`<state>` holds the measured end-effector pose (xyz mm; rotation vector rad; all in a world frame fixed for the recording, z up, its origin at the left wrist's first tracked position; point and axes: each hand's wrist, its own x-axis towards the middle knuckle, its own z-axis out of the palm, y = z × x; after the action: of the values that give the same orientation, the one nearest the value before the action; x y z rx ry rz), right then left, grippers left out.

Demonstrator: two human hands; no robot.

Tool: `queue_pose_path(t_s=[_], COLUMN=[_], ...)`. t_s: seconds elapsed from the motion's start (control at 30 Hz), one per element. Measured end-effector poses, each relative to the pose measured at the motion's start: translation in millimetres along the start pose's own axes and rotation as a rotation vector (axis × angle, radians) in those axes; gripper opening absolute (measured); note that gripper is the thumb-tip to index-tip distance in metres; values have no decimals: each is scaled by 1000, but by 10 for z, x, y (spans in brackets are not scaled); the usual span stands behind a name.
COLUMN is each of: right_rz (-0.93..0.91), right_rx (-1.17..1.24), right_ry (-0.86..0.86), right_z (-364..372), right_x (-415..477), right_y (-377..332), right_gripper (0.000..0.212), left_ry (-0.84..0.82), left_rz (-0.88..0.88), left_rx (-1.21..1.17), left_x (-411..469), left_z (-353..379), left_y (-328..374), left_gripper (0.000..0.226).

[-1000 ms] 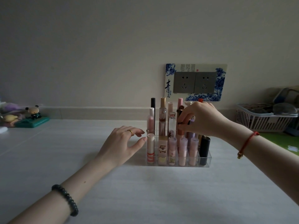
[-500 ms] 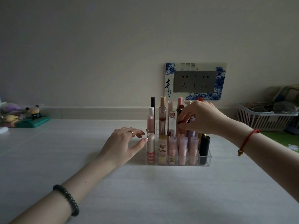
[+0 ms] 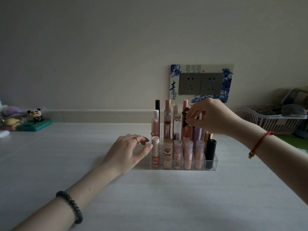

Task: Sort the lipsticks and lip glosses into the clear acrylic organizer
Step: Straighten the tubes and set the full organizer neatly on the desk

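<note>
Noted clear glossy acrylic on organizer (image 3: 214, 161); matt, faintly grained pale bench (image 3: 150, 197). Glossy black plastic lipstick (image 3: 211, 147), frosted pink tubes (image 3: 188, 152), glass-like bottle (image 3: 167, 120) with metallic gold cap, glossy dark tube (image 3: 184, 121). White plastic basket (image 3: 273, 124). Dark polished bead bracelet (image 3: 71, 206); red cord bracelet (image 3: 260, 142).

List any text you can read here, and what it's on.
"青" and "花": brush characters on the blue-and-white socket surround.
Fine print and red seal along its top: too small to read.
Labels on the tubes in the organizer: blurred, unreadable.
</note>
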<state>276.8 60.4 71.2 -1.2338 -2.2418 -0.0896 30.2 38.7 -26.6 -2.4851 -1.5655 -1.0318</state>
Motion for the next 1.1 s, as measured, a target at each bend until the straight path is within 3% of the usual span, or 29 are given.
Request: queue_pose_path(t_s=[0.13,0.23,0.37,0.47,0.57,0.63,0.77,1.1], right_rz=[18,112,321,420,421,326,217,217], right_rx=[121,239,502,634,629,561,459,408], right_ry=[227,377,214,8,-150,-183,-86,-36], right_z=[-171,-174,127,392,562,613,645,679], right_x=[-126,-322,-705,-934,-1020,-1034,-1025,-1025], right_y=[1,110,387,550,606,593,542,502], right_gripper=[14,41,89,106,101,87,61,50], left_ry=[-67,-157,-232,-226,-212,-191,-164,-164], left_rz=[-67,-189,-299,-301,-253,-244,-226,-210], left_rx=[-28,-89,-249,-305,-375,-387,-357,-273], left_x=[-61,-103,-112,-121,-139,-148,-148,-147], left_z=[22,81,198,268,313,337,376,392], left_y=[-8,-15,13,51,87,96,66,73], left_gripper=[80,96,118,107,61,47,41,44])
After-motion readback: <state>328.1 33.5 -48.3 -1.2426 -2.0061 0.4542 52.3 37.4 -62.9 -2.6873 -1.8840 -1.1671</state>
